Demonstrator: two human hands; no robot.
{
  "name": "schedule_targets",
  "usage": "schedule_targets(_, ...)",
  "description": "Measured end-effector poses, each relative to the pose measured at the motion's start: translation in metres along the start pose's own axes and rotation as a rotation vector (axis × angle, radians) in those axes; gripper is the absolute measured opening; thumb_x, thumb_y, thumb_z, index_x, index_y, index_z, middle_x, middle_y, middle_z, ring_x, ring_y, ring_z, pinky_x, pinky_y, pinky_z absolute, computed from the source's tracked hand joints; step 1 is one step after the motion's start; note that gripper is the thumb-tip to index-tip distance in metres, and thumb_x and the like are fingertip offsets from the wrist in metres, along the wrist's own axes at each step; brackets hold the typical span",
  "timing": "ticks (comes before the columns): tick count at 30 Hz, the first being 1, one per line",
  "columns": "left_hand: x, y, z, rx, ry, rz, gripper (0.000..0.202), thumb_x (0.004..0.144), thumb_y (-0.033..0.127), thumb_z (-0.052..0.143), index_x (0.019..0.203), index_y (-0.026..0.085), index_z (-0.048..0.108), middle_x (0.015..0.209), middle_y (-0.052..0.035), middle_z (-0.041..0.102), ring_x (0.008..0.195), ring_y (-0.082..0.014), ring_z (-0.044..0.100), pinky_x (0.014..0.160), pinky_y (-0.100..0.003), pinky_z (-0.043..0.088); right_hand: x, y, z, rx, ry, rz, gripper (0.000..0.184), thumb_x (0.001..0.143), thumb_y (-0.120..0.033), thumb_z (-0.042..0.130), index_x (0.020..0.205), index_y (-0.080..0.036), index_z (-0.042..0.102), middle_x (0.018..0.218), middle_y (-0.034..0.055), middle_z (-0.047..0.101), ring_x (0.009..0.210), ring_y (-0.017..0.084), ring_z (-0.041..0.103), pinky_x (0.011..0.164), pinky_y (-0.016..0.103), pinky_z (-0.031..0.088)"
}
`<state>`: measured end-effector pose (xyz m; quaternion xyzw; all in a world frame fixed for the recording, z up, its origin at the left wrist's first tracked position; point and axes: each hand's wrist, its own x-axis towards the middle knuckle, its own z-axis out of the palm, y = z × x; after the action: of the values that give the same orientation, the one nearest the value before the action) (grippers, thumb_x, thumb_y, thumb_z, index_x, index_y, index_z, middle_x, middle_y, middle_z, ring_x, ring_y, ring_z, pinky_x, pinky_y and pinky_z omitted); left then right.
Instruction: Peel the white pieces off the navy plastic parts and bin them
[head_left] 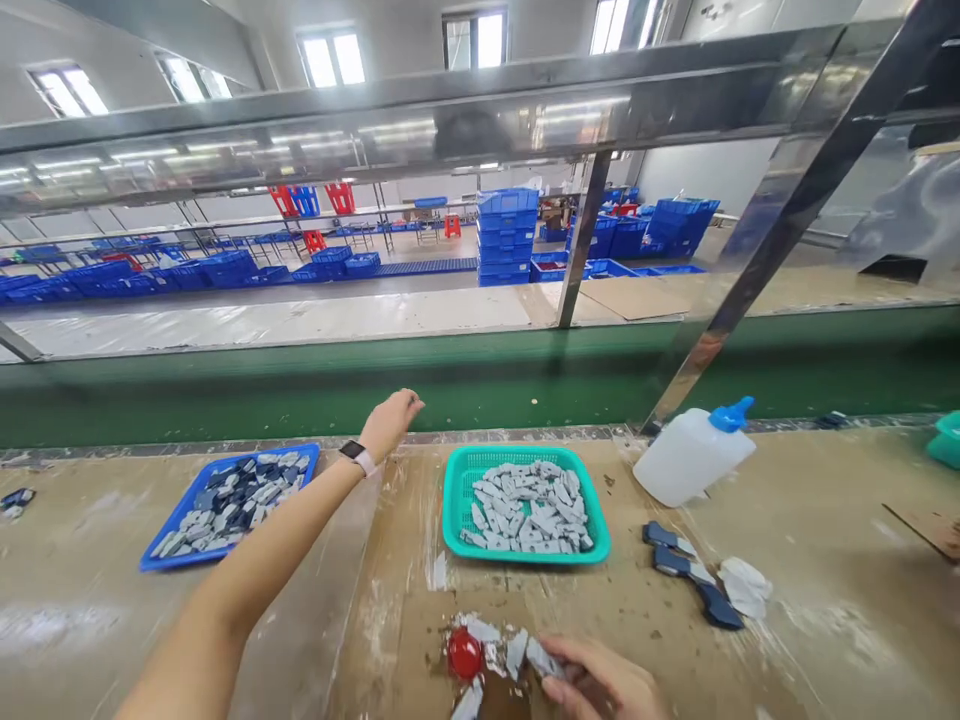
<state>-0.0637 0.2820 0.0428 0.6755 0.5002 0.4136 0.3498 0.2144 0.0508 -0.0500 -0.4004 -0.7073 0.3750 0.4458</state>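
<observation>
The person's left hand (391,425), wearing a black-faced smartwatch with a pale strap (358,458), reaches forward at upper centre, its fingers loosely curled and holding nothing, just above the edge of a green conveyor belt (480,400). The right hand (600,680), cut off by the bottom edge, has its fingers curled beside a pale grey flat piece (543,658); they may be pinching it, but the view cannot settle that. Around that piece lie more pale flakes and a round red object (464,653) on a stained brown cardboard sheet (397,640).

At centre, a teal plastic mesh basket (525,505) is heaped with pale grey pieces (525,507). To its left, a shallow blue plastic tray (229,507) holds mixed dark-blue and grey pieces, so that batch appears only partly pale. At right, dark-blue shaped pieces (679,565) lie beside loose white scraps (744,588), near a white plastic jug with a blue cap (694,455). Stacked blue crates (506,235) fill the far floor beyond the steel frame (585,240).
</observation>
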Motion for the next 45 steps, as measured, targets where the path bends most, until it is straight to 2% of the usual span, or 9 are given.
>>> schedule_targets(3, -0.057, 0.008, -0.006, -0.26, 0.088, -0.155, 0.037, 0.094, 0.042, 0.048, 0.094, 0.008, 0.061, 0.085, -0.0035, 0.062, 0.067, -0.0105, 0.059, 0.068, -0.028, 0.053, -0.019, -0.014, 0.015, -0.002, 0.099, 0.217, 0.019, 0.079, -0.037, 0.063, 0.094, -0.034, 0.075, 0.074, 0.0054, 0.072, 0.06, 0.021, 0.068, 0.053, 0.023, 0.058)
schedule_targets(6, -0.123, 0.014, -0.007, -0.492, 0.15, -0.304, 0.034, 0.092, 0.043, 0.05, 0.082, 0.012, 0.058, 0.067, 0.0016, 0.054, 0.053, -0.0083, 0.05, 0.053, -0.023, 0.047, -0.031, -0.027, 0.023, -0.054, 0.111, 0.292, 0.026, 0.082, -0.042, 0.06, 0.09, -0.022, 0.075, 0.076, 0.0061, 0.071, 0.064, 0.019, 0.066, 0.057, 0.026, 0.058)
schedule_targets(9, -0.189, 0.024, 0.0, -0.728, 0.203, -0.415, 0.045, 0.09, 0.051, 0.047, 0.063, 0.015, 0.045, 0.058, 0.0038, 0.039, 0.05, -0.0085, 0.043, 0.05, -0.023, 0.043, -0.035, -0.033, 0.023, -0.153, 0.066, 0.201, 0.027, 0.087, -0.039, 0.056, 0.092, -0.019, 0.073, 0.083, 0.0065, 0.07, 0.071, 0.017, 0.066, 0.063, 0.025, 0.056)
schedule_targets(13, -0.262, 0.035, 0.019, -1.214, 0.257, -0.584, 0.044, 0.086, 0.055, 0.047, 0.064, 0.017, 0.044, 0.064, 0.0007, 0.043, 0.057, -0.0111, 0.046, 0.054, -0.024, 0.045, -0.04, -0.03, 0.026, -0.312, 0.033, 0.059, 0.029, 0.093, -0.035, 0.049, 0.096, -0.017, 0.071, 0.09, 0.0083, 0.068, 0.08, 0.017, 0.065, 0.07, 0.028, 0.055)
schedule_targets(18, -0.319, 0.032, 0.046, -1.131, 0.287, -0.604, 0.04, 0.086, 0.058, 0.051, 0.076, 0.019, 0.049, 0.051, 0.0065, 0.034, 0.04, -0.0062, 0.02, 0.038, -0.017, 0.021, -0.046, -0.021, 0.032, -0.49, 0.006, -0.005, 0.036, 0.096, -0.036, 0.042, 0.095, -0.017, 0.072, 0.079, 0.0081, 0.064, 0.073, 0.018, 0.061, 0.065, 0.031, 0.052)
schedule_targets(24, -0.329, 0.028, 0.074, -0.733, 0.297, -0.555, 0.055, 0.081, 0.07, 0.047, 0.071, 0.016, 0.048, 0.051, 0.0046, 0.039, 0.044, -0.0061, 0.025, 0.045, -0.018, 0.018, -0.039, -0.028, 0.02, -0.092, 0.081, 0.21, 0.03, 0.086, -0.043, 0.06, 0.089, -0.018, 0.075, 0.074, 0.0058, 0.067, 0.063, 0.014, 0.061, 0.059, 0.027, 0.053)
schedule_targets(29, -0.304, 0.042, 0.093, -0.577, 0.054, -0.447, 0.05, 0.085, 0.067, 0.04, 0.079, 0.018, 0.047, 0.063, 0.0024, 0.041, 0.053, -0.0105, 0.03, 0.051, -0.023, 0.023, -0.026, -0.042, 0.013, 0.421, 0.097, 0.454, 0.031, 0.073, -0.043, 0.072, 0.087, -0.016, 0.076, 0.068, 0.0034, 0.066, 0.055, 0.012, 0.06, 0.051, 0.024, 0.054)
schedule_targets(36, -0.284, 0.073, 0.108, -0.388, -0.13, -0.284, 0.029, 0.09, 0.051, 0.049, 0.096, 0.022, 0.048, 0.076, 0.0009, 0.044, 0.068, -0.0146, 0.038, 0.063, -0.025, 0.031, -0.02, -0.083, 0.013, 0.153, 0.204, 0.051, 0.013, 0.08, -0.02, 0.068, 0.09, -0.023, 0.075, 0.082, 0.0058, 0.07, 0.073, 0.015, 0.066, 0.061, 0.024, 0.058)
schedule_targets(45, -0.281, 0.09, 0.115, -0.186, 0.007, -0.183, 0.022, 0.092, 0.043, 0.047, 0.093, 0.022, 0.052, 0.086, -0.0032, 0.054, 0.078, -0.0189, 0.049, 0.071, -0.029, 0.037, -0.024, -0.093, 0.024, -0.137, 0.218, -0.222, 0.027, 0.082, -0.004, 0.06, 0.098, -0.023, 0.07, 0.087, 0.0049, 0.068, 0.074, 0.013, 0.065, 0.061, 0.02, 0.055)
